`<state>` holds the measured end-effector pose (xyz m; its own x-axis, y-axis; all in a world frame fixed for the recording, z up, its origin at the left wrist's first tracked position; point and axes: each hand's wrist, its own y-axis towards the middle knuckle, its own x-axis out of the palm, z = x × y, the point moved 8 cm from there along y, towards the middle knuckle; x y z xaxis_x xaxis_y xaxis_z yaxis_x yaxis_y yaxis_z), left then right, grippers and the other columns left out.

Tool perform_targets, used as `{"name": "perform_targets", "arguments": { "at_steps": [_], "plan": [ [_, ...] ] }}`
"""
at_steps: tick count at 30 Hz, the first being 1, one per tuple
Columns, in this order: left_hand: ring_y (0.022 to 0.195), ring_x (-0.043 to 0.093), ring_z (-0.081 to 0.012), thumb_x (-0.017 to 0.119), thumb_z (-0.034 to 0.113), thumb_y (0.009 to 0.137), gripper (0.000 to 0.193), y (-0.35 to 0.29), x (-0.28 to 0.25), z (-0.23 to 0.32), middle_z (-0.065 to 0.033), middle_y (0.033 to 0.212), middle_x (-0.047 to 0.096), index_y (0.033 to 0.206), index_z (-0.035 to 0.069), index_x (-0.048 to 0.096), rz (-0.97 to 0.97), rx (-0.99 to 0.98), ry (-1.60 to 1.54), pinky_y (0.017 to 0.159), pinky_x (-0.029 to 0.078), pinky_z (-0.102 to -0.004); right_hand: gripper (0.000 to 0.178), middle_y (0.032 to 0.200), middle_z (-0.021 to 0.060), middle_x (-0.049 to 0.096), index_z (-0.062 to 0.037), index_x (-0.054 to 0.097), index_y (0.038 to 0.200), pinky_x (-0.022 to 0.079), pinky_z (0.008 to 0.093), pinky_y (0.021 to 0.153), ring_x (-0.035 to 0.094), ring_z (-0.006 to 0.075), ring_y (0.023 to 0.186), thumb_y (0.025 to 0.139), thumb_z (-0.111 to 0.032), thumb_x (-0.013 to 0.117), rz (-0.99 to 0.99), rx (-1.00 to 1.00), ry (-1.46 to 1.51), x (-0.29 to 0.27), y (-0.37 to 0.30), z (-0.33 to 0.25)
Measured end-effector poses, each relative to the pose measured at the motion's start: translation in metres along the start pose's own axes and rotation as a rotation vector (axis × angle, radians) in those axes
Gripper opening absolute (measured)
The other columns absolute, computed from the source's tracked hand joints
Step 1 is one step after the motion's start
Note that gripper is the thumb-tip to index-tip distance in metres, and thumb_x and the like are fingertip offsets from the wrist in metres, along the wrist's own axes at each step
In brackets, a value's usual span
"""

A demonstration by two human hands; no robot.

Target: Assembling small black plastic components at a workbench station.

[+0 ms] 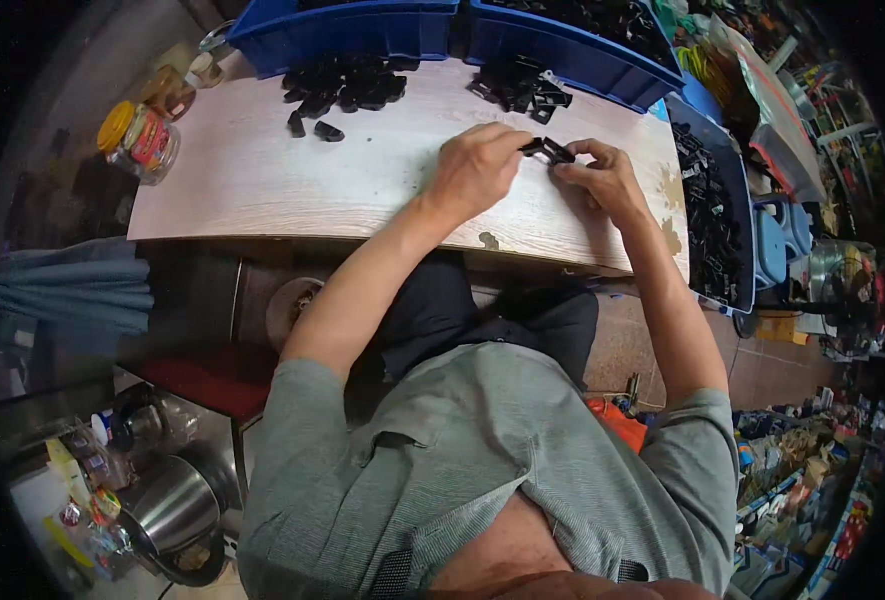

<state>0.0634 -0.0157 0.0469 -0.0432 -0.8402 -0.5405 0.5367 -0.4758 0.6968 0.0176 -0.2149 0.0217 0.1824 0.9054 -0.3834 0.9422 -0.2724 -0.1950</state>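
Note:
Above the right half of the pale wooden table (pixel 292 185), my two hands are close together. My left hand (pixel 477 168) is closed, its fingertips pinching a small black plastic part (pixel 532 147). Facing it, my right hand (pixel 602 178) grips another black plastic piece (pixel 558 152) between thumb and fingers. The two parts meet or nearly meet; I cannot tell whether they are joined. Just beyond my hands lies a pile of black pieces (pixel 524 88). A second pile of black pieces (pixel 347 84) lies further left, with two loose ones in front of it.
Two blue bins (pixel 347 35) stand along the table's far edge; the right one (pixel 582 50) holds black parts. A blue crate (pixel 742 210) of black parts is beside the table's right edge. A yellow-lidded jar (pixel 142 140) stands at the left corner.

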Motion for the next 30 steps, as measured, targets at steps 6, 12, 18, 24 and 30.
{"name": "perform_targets", "arguments": {
  "at_steps": [6,12,18,24,30],
  "plan": [
    [0.091,0.072,-0.0292,0.065,0.004,0.089,0.023,0.013,0.024,0.013,-0.0111,0.101,0.072,0.110,0.005,0.073,-0.199,0.059,0.011,0.078,0.060,-0.0378,0.028,0.058,-0.0044,0.053,-0.0072,0.070,0.106,0.027,0.0249,0.041,0.040,0.0057,0.042,0.081,-0.015,0.080,-0.094,-0.028,-0.072,0.011,-0.004,0.001],
    [0.091,0.072,-0.0293,0.064,0.002,0.090,0.022,0.016,0.029,0.008,-0.0110,0.103,0.071,0.110,0.005,0.072,-0.215,0.094,-0.041,0.079,0.060,-0.0386,0.029,0.057,-0.0031,0.053,-0.0062,0.071,0.107,0.028,0.0261,0.040,0.040,0.0063,0.042,0.081,-0.016,0.081,-0.056,-0.081,-0.137,0.012,0.000,-0.002],
    [0.092,0.072,-0.0295,0.066,0.001,0.089,0.025,0.017,0.032,0.008,-0.0106,0.106,0.071,0.112,0.007,0.073,-0.205,0.129,-0.101,0.080,0.061,-0.0379,0.030,0.058,-0.0024,0.054,-0.0056,0.072,0.107,0.028,0.0264,0.039,0.040,0.0064,0.042,0.082,-0.018,0.083,-0.036,-0.119,-0.190,0.011,0.004,-0.001],
    [0.092,0.072,-0.0288,0.066,0.001,0.089,0.024,0.019,0.034,0.017,-0.0085,0.107,0.072,0.112,0.006,0.073,-0.279,0.167,-0.090,0.080,0.062,-0.0360,0.032,0.066,0.0035,0.063,-0.0060,0.074,0.109,0.038,0.0296,0.044,0.050,0.0105,0.050,0.080,-0.018,0.083,-0.106,0.050,-0.183,0.011,-0.003,-0.004],
    [0.094,0.071,-0.0277,0.063,-0.003,0.086,0.031,0.011,0.024,0.030,-0.0090,0.104,0.072,0.115,0.006,0.068,-0.274,0.177,0.033,0.080,0.059,-0.0382,0.030,0.056,-0.0029,0.053,-0.0048,0.071,0.107,0.027,0.0264,0.037,0.041,0.0064,0.042,0.082,-0.018,0.083,-0.103,-0.103,-0.161,0.017,0.002,-0.006]
  ]
}}
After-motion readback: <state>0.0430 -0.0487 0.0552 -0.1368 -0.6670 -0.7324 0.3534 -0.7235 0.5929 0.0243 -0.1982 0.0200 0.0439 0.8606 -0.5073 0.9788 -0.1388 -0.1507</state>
